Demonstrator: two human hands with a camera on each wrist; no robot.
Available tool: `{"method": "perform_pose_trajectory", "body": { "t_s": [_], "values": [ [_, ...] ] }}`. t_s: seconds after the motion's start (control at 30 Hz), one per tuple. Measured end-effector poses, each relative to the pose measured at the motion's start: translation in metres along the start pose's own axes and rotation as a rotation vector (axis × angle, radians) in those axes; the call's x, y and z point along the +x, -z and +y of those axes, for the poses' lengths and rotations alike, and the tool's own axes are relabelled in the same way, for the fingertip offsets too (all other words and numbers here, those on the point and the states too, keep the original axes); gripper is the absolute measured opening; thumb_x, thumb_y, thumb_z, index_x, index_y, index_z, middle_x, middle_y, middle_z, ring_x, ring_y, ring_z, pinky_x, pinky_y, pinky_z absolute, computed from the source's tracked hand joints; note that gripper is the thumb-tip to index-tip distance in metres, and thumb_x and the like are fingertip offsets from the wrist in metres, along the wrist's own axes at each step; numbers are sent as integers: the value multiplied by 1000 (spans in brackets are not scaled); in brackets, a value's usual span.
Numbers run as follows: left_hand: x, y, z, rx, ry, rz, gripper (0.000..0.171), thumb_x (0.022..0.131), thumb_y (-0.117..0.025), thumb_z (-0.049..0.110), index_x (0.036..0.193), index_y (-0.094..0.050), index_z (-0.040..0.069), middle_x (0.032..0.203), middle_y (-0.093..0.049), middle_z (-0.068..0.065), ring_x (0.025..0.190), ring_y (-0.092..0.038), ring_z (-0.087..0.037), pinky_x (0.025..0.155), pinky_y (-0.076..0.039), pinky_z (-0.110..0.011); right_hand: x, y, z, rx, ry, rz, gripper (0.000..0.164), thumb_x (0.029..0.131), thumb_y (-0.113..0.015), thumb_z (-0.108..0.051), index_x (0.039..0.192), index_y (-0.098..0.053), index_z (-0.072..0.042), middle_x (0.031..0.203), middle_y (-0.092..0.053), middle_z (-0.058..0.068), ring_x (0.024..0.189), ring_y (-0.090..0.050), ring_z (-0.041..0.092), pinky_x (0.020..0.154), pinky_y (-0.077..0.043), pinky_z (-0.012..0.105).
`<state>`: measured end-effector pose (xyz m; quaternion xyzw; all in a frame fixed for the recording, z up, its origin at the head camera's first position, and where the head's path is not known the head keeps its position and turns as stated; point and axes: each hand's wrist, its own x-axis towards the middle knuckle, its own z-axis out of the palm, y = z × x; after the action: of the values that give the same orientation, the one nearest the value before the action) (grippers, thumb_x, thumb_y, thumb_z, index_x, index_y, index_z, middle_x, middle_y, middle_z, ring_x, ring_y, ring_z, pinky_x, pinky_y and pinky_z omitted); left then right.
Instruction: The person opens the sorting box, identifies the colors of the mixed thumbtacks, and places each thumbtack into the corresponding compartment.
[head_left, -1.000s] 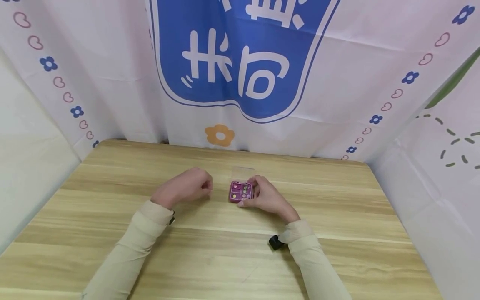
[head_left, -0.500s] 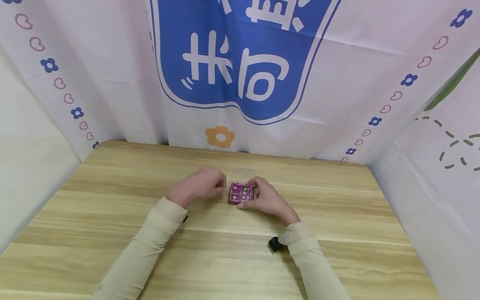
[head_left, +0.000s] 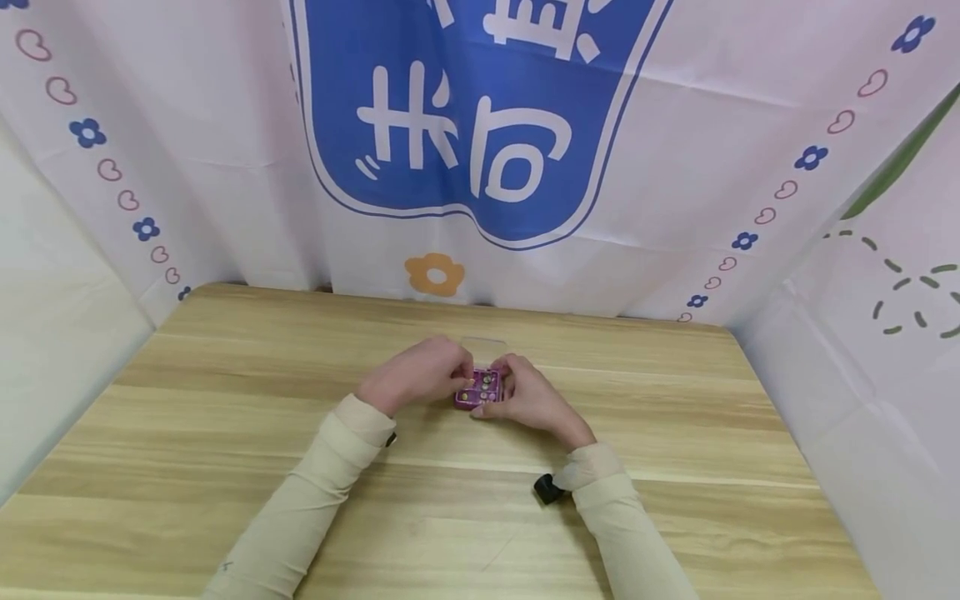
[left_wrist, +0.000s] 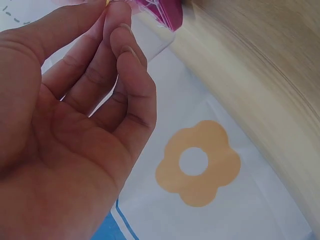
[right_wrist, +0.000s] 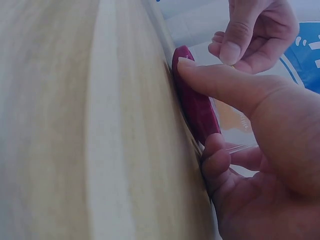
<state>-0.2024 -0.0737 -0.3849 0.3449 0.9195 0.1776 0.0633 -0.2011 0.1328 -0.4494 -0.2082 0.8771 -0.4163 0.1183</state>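
Observation:
A small magenta pill box (head_left: pixel 464 405) with divided compartments sits on the table, its clear lid (head_left: pixel 483 340) swung up at the back. Tiny round pieces in yellow, green and pink lie in the compartments. My right hand (head_left: pixel 534 402) grips the box from the right side; thumb and fingers span its edges in the right wrist view, where the magenta wall (right_wrist: pixel 196 107) shows. Over the box's left part, my left hand (head_left: pixel 426 372) pinches a tiny yellow piece (left_wrist: pixel 107 2) between thumb and fingertip. Most of that piece is hidden by the fingers.
The wooden table (head_left: pixel 420 508) extends around both arms. A white cloth (head_left: pixel 247 225) with a blue emblem and an orange flower (head_left: pixel 435 274) hangs just behind its back edge. A black wrist device (head_left: pixel 549 489) sits by the right sleeve.
My left hand has moved right, from beside the pill box to over its left compartments, still pinching. The right hand keeps its grip on the box, which stays nearly in place.

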Motion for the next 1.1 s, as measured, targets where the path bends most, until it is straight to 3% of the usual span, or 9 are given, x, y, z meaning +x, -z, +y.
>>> {"method": "perform_pose_trajectory", "body": {
  "t_s": [0.9, 1.1],
  "values": [
    [3, -3, 0, 5, -15, 3, 15, 85, -65, 10, 71, -70, 13, 61, -60, 7, 52, -49, -6, 50, -46, -23, 0, 0, 0, 26, -10, 7, 77, 63, -86, -36, 122, -46, -6, 95, -56, 8, 77, -56, 18, 62, -51, 34],
    [0, -5, 0, -44, 51, 0, 13, 87, -66, 15, 75, -69, 13, 61, -60, 5, 51, -48, -7, 48, -45, -23, -1, 0, -1, 22, -4, 3, 76, 64, -86, -35, 121, -46, -6, 95, -56, 9, 76, -55, 18, 60, -51, 34]
  ]
}}
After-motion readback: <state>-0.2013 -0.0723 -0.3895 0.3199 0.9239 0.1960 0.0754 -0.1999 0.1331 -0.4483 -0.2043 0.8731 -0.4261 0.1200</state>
